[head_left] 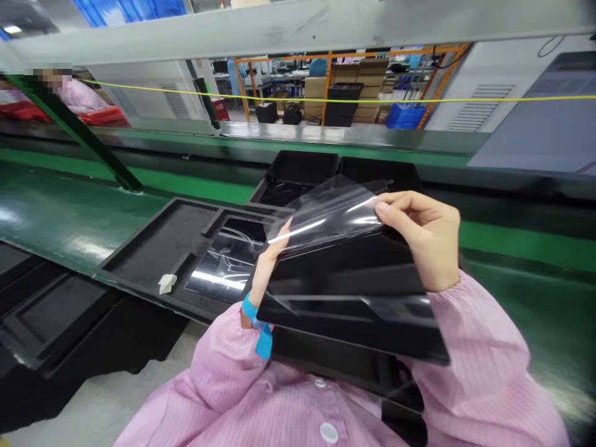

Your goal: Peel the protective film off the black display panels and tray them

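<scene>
A glossy black glass panel (349,279) is tilted in front of my chest. My left hand (270,261) grips its left edge, with most of the fingers hidden behind it; a blue band (263,329) circles that wrist. Over the panel's upper part, a clear plastic film (326,214) curls up and away from the surface. My right hand (416,230) pinches the film's right end between thumb and forefinger. Beneath the panel, near my body, another dark tray or panel (344,360) shows in part.
To the left, a black foam tray (153,242) holds a shiny panel (230,257) and a crumpled pale scrap (167,284). More black trays (302,166) sit behind my hands on the green bench (46,198). A metal beam (298,28) crosses above. A person's pink sleeve (81,96) shows far left.
</scene>
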A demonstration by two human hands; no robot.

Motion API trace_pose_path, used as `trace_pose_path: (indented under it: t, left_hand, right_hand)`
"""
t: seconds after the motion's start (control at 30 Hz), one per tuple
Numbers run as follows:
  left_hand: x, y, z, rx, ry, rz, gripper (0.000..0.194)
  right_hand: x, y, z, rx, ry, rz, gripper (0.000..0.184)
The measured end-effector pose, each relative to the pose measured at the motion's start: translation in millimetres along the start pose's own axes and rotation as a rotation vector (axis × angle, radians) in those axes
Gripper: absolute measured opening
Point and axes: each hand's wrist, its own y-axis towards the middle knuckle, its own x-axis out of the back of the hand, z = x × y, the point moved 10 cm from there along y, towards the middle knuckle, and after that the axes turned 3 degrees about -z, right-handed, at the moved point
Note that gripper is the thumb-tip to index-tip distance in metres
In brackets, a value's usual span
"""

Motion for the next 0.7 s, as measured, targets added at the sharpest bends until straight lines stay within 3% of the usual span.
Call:
trace_pose_path:
  t: [0.1,0.23,0.57,0.63,0.7]
  left_hand:
    - [-1.7,-6,-17,0.002,-0.06,-0.067,0.047]
    - [-12.2,-11,-28,0.021,-0.217,-0.039,0.049]
    - [-12.2,-9,-23,0.06,-0.363,0.003,0.053]
    - [-8.2,-5,-19,0.096,-0.325,-0.011,0.054]
    - [3.5,1,-13,0.15,-0.207,-0.042,0.053]
  right_hand:
    - [4,6,-5,-0.007,0.0,-0.008,0.02]
    - [4,9,-6,0.018,-0.052,-0.011,0.021]
    - [2,7,-14,-0.001,-0.095,-0.027,0.031]
    - [-1,6,-16,-0.008,-0.117,-0.036,0.032]
    - [-10,6,-22,-0.04,-0.151,0.036,0.032]
